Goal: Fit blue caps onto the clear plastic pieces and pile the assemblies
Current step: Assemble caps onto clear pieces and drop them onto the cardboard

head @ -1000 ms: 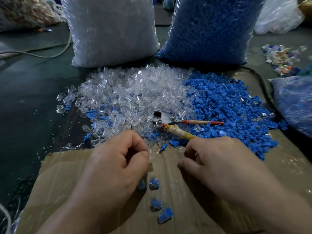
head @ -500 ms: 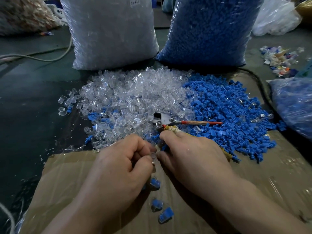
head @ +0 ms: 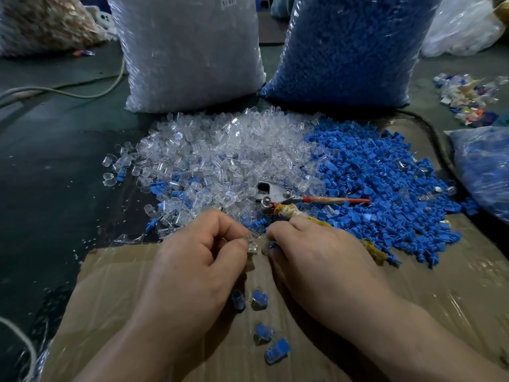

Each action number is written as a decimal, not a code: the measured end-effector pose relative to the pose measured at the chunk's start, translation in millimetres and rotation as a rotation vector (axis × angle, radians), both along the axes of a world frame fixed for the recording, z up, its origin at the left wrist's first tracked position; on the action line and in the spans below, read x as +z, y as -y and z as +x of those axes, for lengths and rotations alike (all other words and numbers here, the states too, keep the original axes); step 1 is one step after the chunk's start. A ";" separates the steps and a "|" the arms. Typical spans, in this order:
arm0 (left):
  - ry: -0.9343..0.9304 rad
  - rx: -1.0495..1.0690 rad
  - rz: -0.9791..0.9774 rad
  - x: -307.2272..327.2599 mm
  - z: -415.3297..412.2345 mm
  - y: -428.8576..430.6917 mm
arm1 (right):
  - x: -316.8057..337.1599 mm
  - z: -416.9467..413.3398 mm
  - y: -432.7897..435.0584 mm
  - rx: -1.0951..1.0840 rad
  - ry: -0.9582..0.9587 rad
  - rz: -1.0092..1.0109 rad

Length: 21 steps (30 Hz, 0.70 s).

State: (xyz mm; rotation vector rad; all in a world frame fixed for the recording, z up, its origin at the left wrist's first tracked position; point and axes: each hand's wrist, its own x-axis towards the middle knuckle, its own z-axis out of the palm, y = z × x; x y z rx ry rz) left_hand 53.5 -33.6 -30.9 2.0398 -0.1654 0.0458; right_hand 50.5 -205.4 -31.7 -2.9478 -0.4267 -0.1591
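Pinching clear piece (head: pixel 252 243) in left hand (head: pixel 198 260) | right hand (head: pixel 316 255) gripping blue cap (head: pixel 273 245)

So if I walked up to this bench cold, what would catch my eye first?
Probably the two heaps side by side in the middle: glittering clear plastic pieces on the left running into a spread of blue caps on the right, with big bags of each standing behind. Then the two hands close in front, the left hand pinching a clear piece against the right hand, above a few finished assemblies on cardboard.
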 end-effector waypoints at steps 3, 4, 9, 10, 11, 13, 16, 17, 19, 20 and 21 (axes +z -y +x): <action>-0.014 0.003 -0.021 -0.1 0.4 0.3 | 2.9 -1.7 3.1 0.006 -0.012 0.093; -0.020 0.007 -0.029 0.1 0.6 0.3 | 3.5 -2.0 4.2 0.004 -0.016 0.125; -0.042 0.015 -0.047 -0.3 1.5 -0.5 | 4.7 -2.3 7.4 -0.017 0.025 0.306; -0.034 0.014 -0.040 -0.6 1.1 -0.3 | 4.9 -2.3 7.7 -0.027 0.038 0.350; -0.023 0.014 -0.033 -0.7 1.0 0.0 | 5.2 -2.4 7.8 -0.037 0.050 0.399; -0.010 0.028 -0.032 -1.7 1.1 0.4 | 6.3 -2.5 7.2 -0.041 0.079 0.501; -0.024 0.040 -0.079 -3.6 2.4 1.3 | 8.5 -4.8 2.9 0.026 0.099 0.602; -0.040 0.036 -0.117 -3.8 2.7 2.2 | 8.8 -5.8 1.2 0.058 0.094 0.622; -0.069 0.024 -0.184 -3.6 2.1 4.0 | 8.4 -6.3 -0.8 0.093 0.088 0.634; -0.078 0.016 -0.205 -3.7 2.0 4.6 | 8.0 -5.9 -1.0 0.097 0.086 0.633; -0.085 0.008 -0.224 -3.9 1.8 5.1 | 7.7 -5.3 -0.8 0.098 0.088 0.634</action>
